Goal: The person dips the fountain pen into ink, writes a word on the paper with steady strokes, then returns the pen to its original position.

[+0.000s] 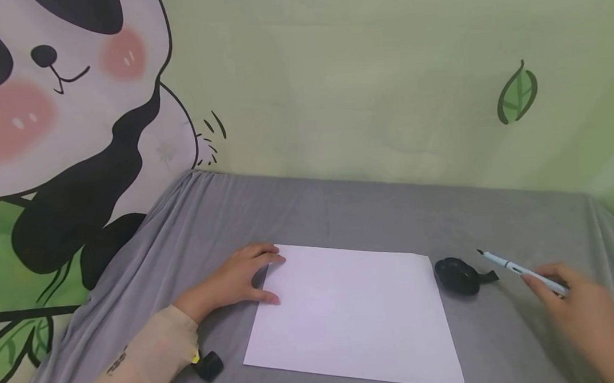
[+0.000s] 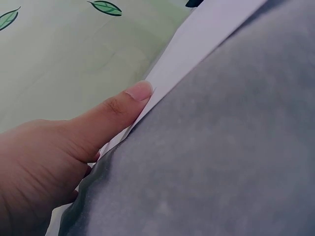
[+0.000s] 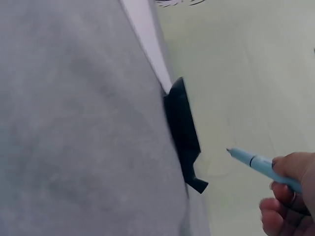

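A blank white sheet of paper (image 1: 348, 315) lies on the grey cloth. My left hand (image 1: 239, 280) rests at its left edge, thumb and fingers spread on the paper; in the left wrist view the thumb (image 2: 118, 110) presses on the sheet. To the right, my right hand (image 1: 582, 305) pinches a light blue pen (image 1: 516, 268) above the cloth, its dark tip pointing left. The pen (image 3: 261, 164) shows again in the right wrist view. Between the pen and the paper sits a glossy black rounded object (image 1: 457, 276) with a short tab; its kind is unclear.
Grey cloth (image 1: 380, 211) covers the table and meets a pale green backdrop (image 1: 334, 99) with a panda drawing (image 1: 94, 161) at left. Beside my left sleeve (image 1: 149, 352) lies a small black piece (image 1: 210, 366), partly hidden.
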`<state>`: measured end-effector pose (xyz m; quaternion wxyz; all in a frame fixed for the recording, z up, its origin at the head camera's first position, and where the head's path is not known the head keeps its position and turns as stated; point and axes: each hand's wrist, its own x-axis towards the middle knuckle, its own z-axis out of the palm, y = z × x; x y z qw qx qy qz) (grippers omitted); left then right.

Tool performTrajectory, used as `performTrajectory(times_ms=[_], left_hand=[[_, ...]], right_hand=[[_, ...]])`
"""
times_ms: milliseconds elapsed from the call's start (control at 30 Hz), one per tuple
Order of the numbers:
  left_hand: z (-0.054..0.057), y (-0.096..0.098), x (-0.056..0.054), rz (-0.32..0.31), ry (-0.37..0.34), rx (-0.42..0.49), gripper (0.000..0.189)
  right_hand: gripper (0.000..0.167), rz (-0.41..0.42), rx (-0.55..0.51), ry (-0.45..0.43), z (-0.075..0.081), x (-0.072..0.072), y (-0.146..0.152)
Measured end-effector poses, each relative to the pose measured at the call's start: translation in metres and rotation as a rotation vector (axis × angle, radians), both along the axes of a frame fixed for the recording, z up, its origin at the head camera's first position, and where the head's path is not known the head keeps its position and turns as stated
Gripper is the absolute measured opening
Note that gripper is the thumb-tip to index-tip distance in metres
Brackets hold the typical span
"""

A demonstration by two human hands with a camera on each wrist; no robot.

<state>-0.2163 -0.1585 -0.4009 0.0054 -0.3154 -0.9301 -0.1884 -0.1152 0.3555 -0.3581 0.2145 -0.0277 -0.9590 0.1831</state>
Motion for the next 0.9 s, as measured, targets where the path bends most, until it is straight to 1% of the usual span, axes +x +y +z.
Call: performTrajectory(times_ms=[100, 233, 267, 367, 400, 467, 667, 733, 900], left_hand=[[-0.001, 0.000, 0.000, 0.001, 0.001, -0.004, 0.076], [-0.002, 0.000, 0.000, 0.002, 0.002, -0.003, 0.076], [-0.002, 0.000, 0.000, 0.002, 0.002, -0.002, 0.076], [-0.002, 0.000, 0.000, 0.008, -0.003, -0.003, 0.076], [-0.002, 0.000, 0.000, 0.011, -0.006, -0.004, 0.076], [-0.002, 0.000, 0.000, 0.012, -0.009, -0.005, 0.076], [-0.001, 0.001, 0.000, 0.004, -0.006, -0.001, 0.075], [-0.001, 0.000, 0.000, 0.003, -0.005, 0.000, 0.075], [-0.002, 0.000, -0.001, 0.002, -0.006, 0.006, 0.075]], right_hand=[[0.024, -0.007, -0.051, -0.013, 0.002, 0.002, 0.001], [0.023, 0.008, -0.144, -0.038, 0.005, 0.004, 0.001], [0.021, 0.017, -0.185, -0.045, 0.005, 0.004, 0.002], [0.003, 0.060, -0.337, -0.044, 0.007, 0.003, 0.004], [0.003, 0.072, -0.387, -0.038, 0.008, 0.002, 0.004], [0.012, 0.086, -0.470, -0.033, 0.008, 0.001, 0.005], [0.014, 0.091, -0.598, 0.006, 0.006, -0.002, 0.009], [0.016, 0.122, -0.680, 0.032, 0.004, -0.003, 0.011], [0.014, 0.246, -0.973, 0.081, -0.001, -0.003, 0.013]])
